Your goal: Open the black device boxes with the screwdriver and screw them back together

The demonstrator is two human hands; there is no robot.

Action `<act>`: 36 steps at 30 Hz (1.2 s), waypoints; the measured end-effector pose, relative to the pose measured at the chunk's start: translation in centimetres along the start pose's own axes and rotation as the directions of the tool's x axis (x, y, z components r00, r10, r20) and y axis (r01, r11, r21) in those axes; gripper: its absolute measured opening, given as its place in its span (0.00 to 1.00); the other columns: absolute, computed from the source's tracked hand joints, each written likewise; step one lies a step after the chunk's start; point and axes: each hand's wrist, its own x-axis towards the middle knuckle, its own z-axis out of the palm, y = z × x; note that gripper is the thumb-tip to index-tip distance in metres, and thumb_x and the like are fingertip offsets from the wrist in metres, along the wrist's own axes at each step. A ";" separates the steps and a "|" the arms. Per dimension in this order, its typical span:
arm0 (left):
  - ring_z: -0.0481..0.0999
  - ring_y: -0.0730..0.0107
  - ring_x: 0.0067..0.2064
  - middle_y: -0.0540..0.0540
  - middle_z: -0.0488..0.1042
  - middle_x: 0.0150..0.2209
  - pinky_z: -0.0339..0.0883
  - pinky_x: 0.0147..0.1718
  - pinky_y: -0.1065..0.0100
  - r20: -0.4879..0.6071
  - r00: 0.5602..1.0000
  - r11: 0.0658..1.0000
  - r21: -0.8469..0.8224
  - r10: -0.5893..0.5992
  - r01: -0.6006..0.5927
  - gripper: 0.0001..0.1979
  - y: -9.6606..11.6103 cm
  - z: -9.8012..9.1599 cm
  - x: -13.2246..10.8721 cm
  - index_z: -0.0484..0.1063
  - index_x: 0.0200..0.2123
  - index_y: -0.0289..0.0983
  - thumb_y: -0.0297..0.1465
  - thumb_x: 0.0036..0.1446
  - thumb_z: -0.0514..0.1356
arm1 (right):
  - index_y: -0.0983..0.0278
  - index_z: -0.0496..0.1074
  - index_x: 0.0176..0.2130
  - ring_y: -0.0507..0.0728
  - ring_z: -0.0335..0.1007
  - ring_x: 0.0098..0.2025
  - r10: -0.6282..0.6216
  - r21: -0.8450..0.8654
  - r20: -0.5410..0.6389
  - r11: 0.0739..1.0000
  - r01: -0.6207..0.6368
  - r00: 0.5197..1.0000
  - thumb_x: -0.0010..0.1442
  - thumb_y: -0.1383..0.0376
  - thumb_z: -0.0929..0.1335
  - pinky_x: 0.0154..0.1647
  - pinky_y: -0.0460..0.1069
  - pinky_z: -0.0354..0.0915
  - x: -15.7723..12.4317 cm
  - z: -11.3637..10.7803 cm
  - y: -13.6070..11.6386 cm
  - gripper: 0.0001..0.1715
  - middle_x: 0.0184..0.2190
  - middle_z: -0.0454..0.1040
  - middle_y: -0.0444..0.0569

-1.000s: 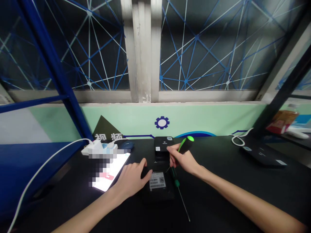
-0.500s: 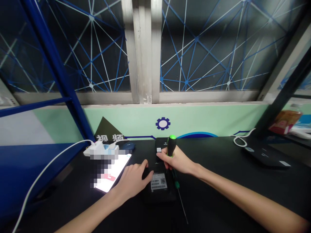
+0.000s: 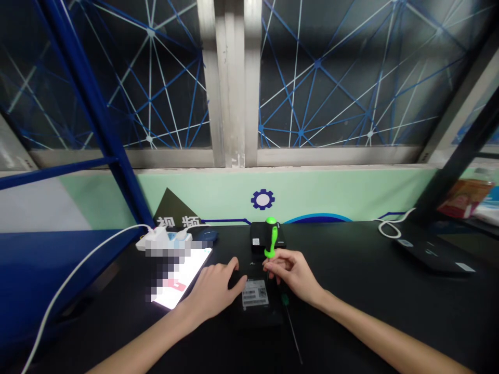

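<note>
My left hand rests flat on the left edge of a flat black box with a white label, fingers spread. My right hand pinches a screwdriver with a green and black handle, held upright over the box's far end. A second, thin screwdriver lies on the table to the right of the box.
A small black device stands behind the box. A lit phone lies to the left, by a white power strip with a cable and a dark mouse. At right lie another black device and a white cable.
My right hand has swung the green-handled screwdriver from a tilt to the right into an upright stance over the box. My left hand has stayed put.
</note>
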 end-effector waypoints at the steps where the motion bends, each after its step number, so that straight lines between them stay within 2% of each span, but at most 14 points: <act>1: 0.78 0.55 0.33 0.46 0.77 0.31 0.58 0.30 0.66 0.001 1.000 1.000 -0.005 -0.003 0.003 0.17 0.0 0.0 0.0 0.68 0.46 0.40 0.45 0.68 0.49 | 0.66 0.77 0.33 0.52 0.71 0.25 -0.009 -0.020 0.023 1.000 0.009 1.000 0.59 0.51 0.73 0.22 0.44 0.65 -0.1 -0.1 -0.1 0.19 0.27 0.77 0.48; 4: 0.79 0.55 0.33 0.46 0.77 0.31 0.59 0.30 0.65 0.007 1.000 1.000 -0.014 -0.005 0.006 0.16 0.0 -0.2 0.0 0.68 0.46 0.41 0.45 0.68 0.50 | 0.65 0.78 0.41 0.52 0.71 0.27 -0.050 -0.033 0.076 0.998 0.052 0.996 0.65 0.51 0.68 0.23 0.44 0.65 -0.4 -0.2 -0.1 0.20 0.32 0.78 0.50; 7: 0.79 0.55 0.34 0.45 0.77 0.32 0.59 0.31 0.65 0.008 1.000 1.000 -0.010 0.000 0.000 0.16 0.1 -0.3 0.0 0.68 0.46 0.40 0.45 0.68 0.49 | 0.64 0.76 0.47 0.51 0.70 0.27 -0.056 0.002 0.068 0.998 0.056 0.996 0.66 0.51 0.67 0.23 0.44 0.65 -0.7 0.0 0.0 0.21 0.33 0.76 0.49; 12: 0.78 0.55 0.33 0.46 0.77 0.31 0.58 0.29 0.66 0.003 1.000 1.000 0.000 0.003 -0.003 0.15 0.0 -0.3 0.1 0.67 0.45 0.41 0.45 0.68 0.50 | 0.65 0.76 0.37 0.51 0.67 0.22 -0.013 0.031 -0.035 0.999 0.014 0.999 0.57 0.52 0.75 0.20 0.44 0.65 -0.6 0.4 0.5 0.18 0.21 0.70 0.42; 16: 0.78 0.55 0.32 0.47 0.76 0.29 0.58 0.29 0.66 0.000 1.000 1.000 -0.010 0.005 -0.005 0.16 -0.1 -0.1 0.2 0.67 0.45 0.41 0.45 0.68 0.49 | 0.64 0.72 0.31 0.51 0.69 0.21 0.023 0.101 -0.095 0.995 -0.013 0.995 0.50 0.53 0.78 0.20 0.44 0.65 -0.4 0.4 0.3 0.21 0.19 0.71 0.41; 20: 0.78 0.55 0.33 0.46 0.77 0.30 0.59 0.30 0.65 0.007 1.000 1.000 -0.002 -0.005 0.005 0.18 0.0 -0.2 0.1 0.68 0.47 0.40 0.46 0.68 0.48 | 0.65 0.74 0.32 0.51 0.70 0.24 0.010 0.109 -0.014 0.994 -0.008 1.000 0.54 0.53 0.77 0.22 0.44 0.66 -0.4 0.0 -0.1 0.19 0.25 0.75 0.45; 23: 0.78 0.55 0.33 0.46 0.77 0.31 0.59 0.31 0.65 0.008 1.000 1.000 0.005 -0.005 0.005 0.18 0.1 -0.3 0.1 0.68 0.47 0.40 0.46 0.68 0.48 | 0.66 0.77 0.38 0.51 0.70 0.27 -0.020 0.081 0.089 0.997 0.012 0.996 0.63 0.53 0.70 0.24 0.44 0.66 -0.5 -0.3 -0.5 0.17 0.32 0.77 0.49; 25: 0.78 0.55 0.33 0.46 0.77 0.31 0.59 0.30 0.65 0.002 1.000 1.000 0.006 -0.002 0.002 0.17 0.1 -0.3 0.1 0.68 0.47 0.41 0.45 0.68 0.49 | 0.65 0.77 0.42 0.51 0.69 0.28 -0.038 0.078 0.102 0.996 0.030 0.994 0.66 0.53 0.68 0.24 0.44 0.67 -0.6 -0.3 -0.6 0.18 0.35 0.77 0.50; 27: 0.78 0.55 0.32 0.46 0.77 0.30 0.59 0.30 0.65 -0.003 1.000 1.000 0.009 0.000 0.000 0.17 0.1 -0.2 0.1 0.68 0.47 0.41 0.45 0.68 0.49 | 0.65 0.77 0.41 0.50 0.69 0.26 -0.032 0.078 0.074 0.997 0.027 0.997 0.63 0.52 0.70 0.23 0.44 0.67 -0.7 -0.2 -0.6 0.18 0.31 0.76 0.48; 30: 0.78 0.55 0.32 0.47 0.77 0.29 0.59 0.30 0.65 0.002 1.000 1.000 -0.002 0.001 -0.001 0.17 -0.1 -0.1 0.2 0.67 0.46 0.41 0.46 0.68 0.49 | 0.66 0.75 0.34 0.50 0.68 0.21 0.024 0.091 0.000 0.996 -0.024 1.000 0.55 0.52 0.76 0.21 0.44 0.67 -0.5 0.0 -0.6 0.20 0.21 0.72 0.42; 33: 0.78 0.55 0.32 0.46 0.77 0.30 0.58 0.29 0.66 0.002 1.000 1.000 -0.014 0.002 -0.002 0.17 -0.1 0.0 0.1 0.67 0.45 0.41 0.46 0.68 0.49 | 0.64 0.69 0.30 0.51 0.69 0.20 0.060 0.153 -0.069 0.987 -0.049 0.996 0.47 0.52 0.80 0.19 0.44 0.67 -0.3 0.2 -0.6 0.25 0.18 0.71 0.41; 36: 0.78 0.55 0.32 0.46 0.77 0.31 0.58 0.29 0.66 -0.005 1.000 1.000 -0.013 0.000 0.000 0.17 -0.2 0.1 0.1 0.67 0.45 0.41 0.46 0.68 0.49 | 0.65 0.70 0.31 0.50 0.69 0.20 0.042 0.171 -0.013 0.985 -0.040 0.999 0.51 0.52 0.78 0.20 0.44 0.67 -0.2 -0.1 -0.7 0.23 0.21 0.74 0.44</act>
